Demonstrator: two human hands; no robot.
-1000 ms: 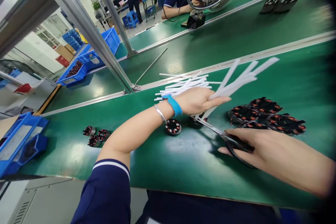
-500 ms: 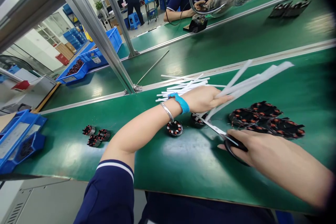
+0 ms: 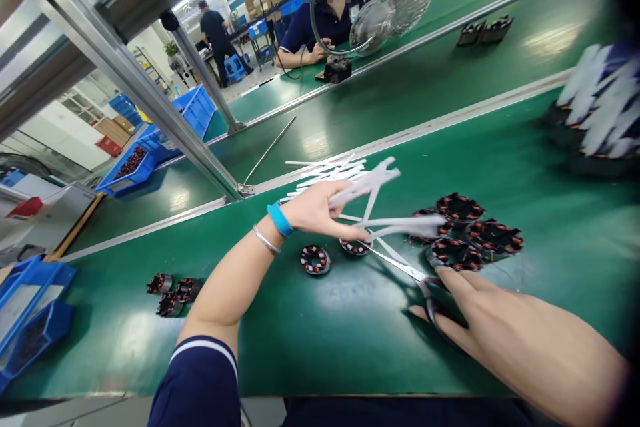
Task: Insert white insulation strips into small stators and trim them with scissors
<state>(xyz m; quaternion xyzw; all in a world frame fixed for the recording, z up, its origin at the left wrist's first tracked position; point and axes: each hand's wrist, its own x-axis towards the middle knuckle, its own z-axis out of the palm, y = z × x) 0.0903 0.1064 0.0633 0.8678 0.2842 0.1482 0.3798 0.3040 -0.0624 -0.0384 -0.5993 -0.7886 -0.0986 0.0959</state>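
1. Head view, left hand (image 3: 320, 210): its fingers are curled closely around a blurred bundle of white strips (image 3: 370, 185), whose ends fan out past the fingertips, some away from the person, others toward the right-hand side.
2. Head view, right hand (image 3: 520, 320): its fingers wrap the dark handles of the scissors (image 3: 417, 275); the blades look parted, though the strips beside them make the gap hard to judge.
3. Head view, key relation: the scissors' long axis slants from the right hand leftward and away, the tips ending just on the near side of the left fingertips. The strips are nearer the left hand. Whether the blades touch one cannot be told.
4. Head view, nearby parts: a ring-shaped part (image 3: 356, 251) sits below the left fingertips, partly hidden; a second ring (image 3: 320, 269) stands left of it. A ring cluster (image 3: 493, 237) lies just beyond the right hand's fingers, limiting room there.
5. Head view, edges: a metal rail (image 3: 415, 130) runs beyond both hands; nearer the person, green bench surface (image 3: 300, 340) leaves room below the scissors.
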